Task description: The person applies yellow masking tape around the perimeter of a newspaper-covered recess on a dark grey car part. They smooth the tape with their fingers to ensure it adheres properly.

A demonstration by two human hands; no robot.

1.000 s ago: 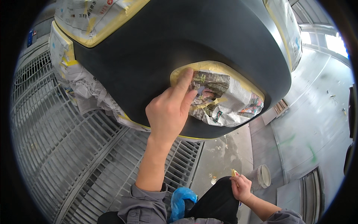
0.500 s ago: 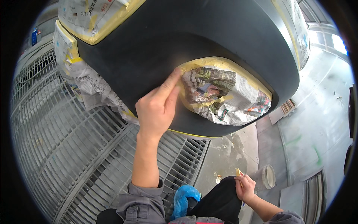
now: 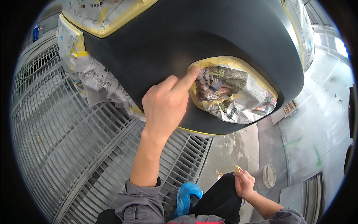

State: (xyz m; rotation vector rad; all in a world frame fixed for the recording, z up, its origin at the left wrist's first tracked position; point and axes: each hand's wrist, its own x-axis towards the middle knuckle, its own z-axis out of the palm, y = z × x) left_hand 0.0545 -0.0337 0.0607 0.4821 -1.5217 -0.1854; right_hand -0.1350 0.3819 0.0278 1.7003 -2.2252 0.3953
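Observation:
A dark grey car bumper [image 3: 141, 48] fills the upper middle, its rounded opening covered with crumpled newspaper [image 3: 244, 91]. Yellow masking tape [image 3: 220, 61] borders that paper. My left hand [image 3: 166, 102] reaches up to the opening's upper left edge. Its index finger is stretched out with the tip on the tape, the other fingers are curled, and nothing shows in its grasp. Beside my right knee, my right hand [image 3: 245, 184] is closed on a small yellowish thing [image 3: 238, 169] that looks like a roll of masking tape, mostly hidden by the fingers.
More taped newspaper [image 3: 87, 74] covers the areas left of the bumper. A metal floor grating [image 3: 67, 138] spreads below on the left. A clear plastic tub [image 3: 269, 176] stands right of my right hand. Blue plastic [image 3: 184, 198] shows around my left foot.
My left hand has moved slightly right and the index fingertip stays at the taped edge. The bumper sits a little farther right in view. My right hand is nearly unchanged.

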